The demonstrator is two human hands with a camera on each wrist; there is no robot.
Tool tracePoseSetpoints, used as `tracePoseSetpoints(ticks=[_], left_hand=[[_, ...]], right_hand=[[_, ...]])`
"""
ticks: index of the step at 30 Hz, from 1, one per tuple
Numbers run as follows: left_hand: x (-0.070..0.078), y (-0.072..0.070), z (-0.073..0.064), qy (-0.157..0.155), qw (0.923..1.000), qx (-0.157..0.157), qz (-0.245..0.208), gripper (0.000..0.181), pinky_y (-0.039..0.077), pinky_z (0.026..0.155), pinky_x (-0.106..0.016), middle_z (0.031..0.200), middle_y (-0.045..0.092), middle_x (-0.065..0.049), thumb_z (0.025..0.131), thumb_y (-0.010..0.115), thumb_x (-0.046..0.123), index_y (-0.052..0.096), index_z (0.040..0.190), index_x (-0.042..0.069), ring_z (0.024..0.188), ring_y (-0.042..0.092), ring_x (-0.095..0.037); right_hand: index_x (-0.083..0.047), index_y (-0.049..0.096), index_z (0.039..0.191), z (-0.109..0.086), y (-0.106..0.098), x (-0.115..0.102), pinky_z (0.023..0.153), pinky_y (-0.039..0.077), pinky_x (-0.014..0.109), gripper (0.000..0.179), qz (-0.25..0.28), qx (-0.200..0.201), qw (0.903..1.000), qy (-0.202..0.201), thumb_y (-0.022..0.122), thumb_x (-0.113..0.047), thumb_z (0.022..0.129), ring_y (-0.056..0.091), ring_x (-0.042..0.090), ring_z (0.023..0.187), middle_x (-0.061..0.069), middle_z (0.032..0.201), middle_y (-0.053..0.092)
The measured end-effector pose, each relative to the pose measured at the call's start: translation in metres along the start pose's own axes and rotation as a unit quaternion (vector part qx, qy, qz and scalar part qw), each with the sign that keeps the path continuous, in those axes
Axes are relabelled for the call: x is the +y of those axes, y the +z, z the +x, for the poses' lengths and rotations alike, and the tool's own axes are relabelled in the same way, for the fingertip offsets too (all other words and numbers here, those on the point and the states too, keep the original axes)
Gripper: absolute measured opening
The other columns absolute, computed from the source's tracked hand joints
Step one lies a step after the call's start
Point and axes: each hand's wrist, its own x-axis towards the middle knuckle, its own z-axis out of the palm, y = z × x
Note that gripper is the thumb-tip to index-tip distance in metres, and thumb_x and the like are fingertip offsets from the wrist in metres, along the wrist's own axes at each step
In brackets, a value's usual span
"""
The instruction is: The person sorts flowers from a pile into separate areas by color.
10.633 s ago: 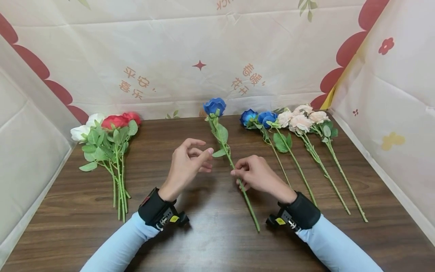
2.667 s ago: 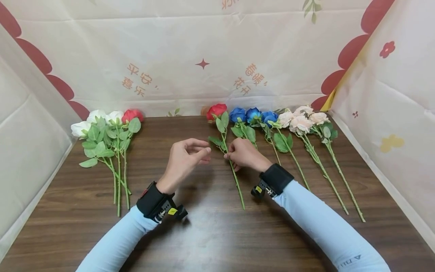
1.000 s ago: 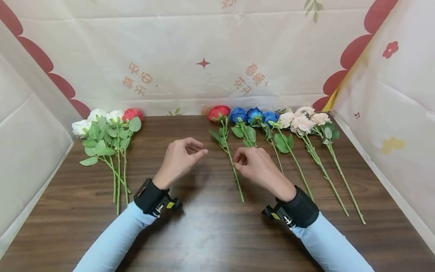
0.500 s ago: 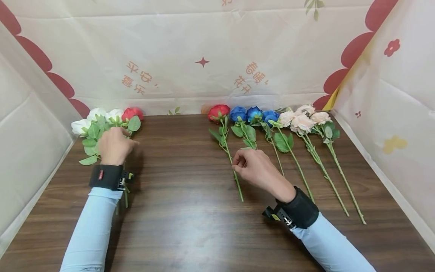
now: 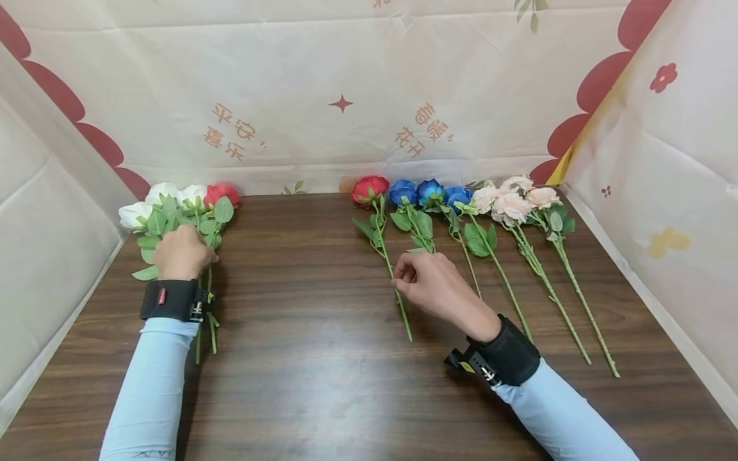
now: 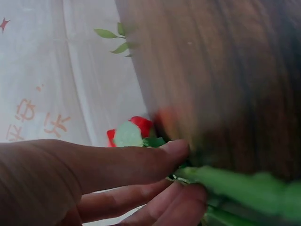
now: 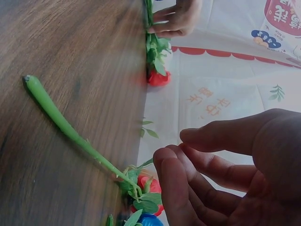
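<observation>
One stem [image 6: 240,187] is pinched by the left hand [image 5: 183,253] within the left bunch [image 5: 192,194]; right hand [image 5: 437,285], loosely curled, holds nothing. Risk: overlapping leaves [image 5: 157,223] could snag on lifting, tugging the bunch.

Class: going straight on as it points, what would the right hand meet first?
Probably the stem of the nearer red rose: in the head view it lies just ahead of the right hand, though depth is unclear.

Brown table [image 5: 300,384] — pale cloth [image 5: 288,70] behind — printed red star [image 5: 341,104].
</observation>
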Motion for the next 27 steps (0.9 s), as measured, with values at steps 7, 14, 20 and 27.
tracePoseSetpoints(ticks=[7, 14, 20, 27], left_hand=[[-0.003, 0.004, 0.001, 0.002, 1.0, 0.009, 0.001, 0.026, 0.042, 0.043, -0.043, 0.066, 0.059, -0.019, 0.072, 0.069, 0.016, 0.056, 0.051, 0.007, 0.069, 0.057, -0.042], [0.003, -0.001, -0.003, 0.037, 0.9984, 0.042, -0.011, 0.026, 0.041, 0.043, -0.042, 0.052, 0.053, -0.011, 0.07, 0.06, 0.008, 0.051, 0.046, 0.007, 0.062, 0.056, -0.038], [0.014, -0.025, -0.012, 0.05, 0.9971, 0.056, -0.011, 0.033, 0.03, 0.04, -0.036, 0.045, 0.039, -0.001, 0.071, 0.062, 0.011, 0.047, 0.042, 0.011, 0.053, 0.045, -0.028], [0.03, -0.051, -0.023, 0.065, 0.9933, 0.081, -0.051, 0.02, 0.038, 0.055, -0.044, 0.071, 0.065, -0.016, 0.076, 0.071, 0.019, 0.072, 0.077, -0.002, 0.072, 0.054, -0.035]], right_hand=[[-0.02, 0.065, 0.078, 0.0, 0.0, -0.001, 0.053, 0.044, 0.026, 0.007, -0.001, 0.0, 1.0, -0.003, 0.068, -0.018, 0.084, 0.053, 0.006, 0.059, -0.011, 0.068, 0.058], [-0.02, 0.066, 0.079, -0.002, 0.0, 0.002, 0.052, 0.044, 0.026, 0.007, 0.0, -0.001, 1.0, 0.001, 0.068, -0.019, 0.085, 0.053, 0.007, 0.059, -0.01, 0.069, 0.058], [-0.018, 0.067, 0.081, -0.002, 0.001, 0.003, 0.053, 0.045, 0.026, 0.006, 0.007, -0.009, 0.9999, 0.009, 0.068, -0.021, 0.085, 0.054, 0.007, 0.059, -0.01, 0.069, 0.059], [-0.019, 0.067, 0.08, 0.0, 0.0, 0.002, 0.054, 0.046, 0.026, 0.006, 0.006, -0.007, 0.9999, 0.015, 0.068, -0.022, 0.085, 0.055, 0.006, 0.06, -0.011, 0.069, 0.06]])
